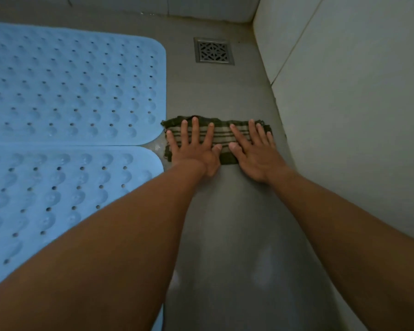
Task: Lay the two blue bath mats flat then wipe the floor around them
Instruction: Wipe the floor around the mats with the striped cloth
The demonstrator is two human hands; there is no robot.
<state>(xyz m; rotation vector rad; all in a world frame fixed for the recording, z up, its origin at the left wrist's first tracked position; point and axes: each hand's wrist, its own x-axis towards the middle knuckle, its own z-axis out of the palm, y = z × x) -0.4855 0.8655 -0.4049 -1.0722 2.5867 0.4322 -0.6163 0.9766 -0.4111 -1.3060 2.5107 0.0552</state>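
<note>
Bath mats [69, 87] risk a lifted corner if the frayed striped cloth [221, 137], just beside them, is shoved leftward. Both lie flat, edge to edge — blue rubbery sheets, dimpled and perforated. Left hand [194, 149] and right hand [253, 151] press the cloth on smooth grey floor [225, 223], fingers straight, spread
</note>
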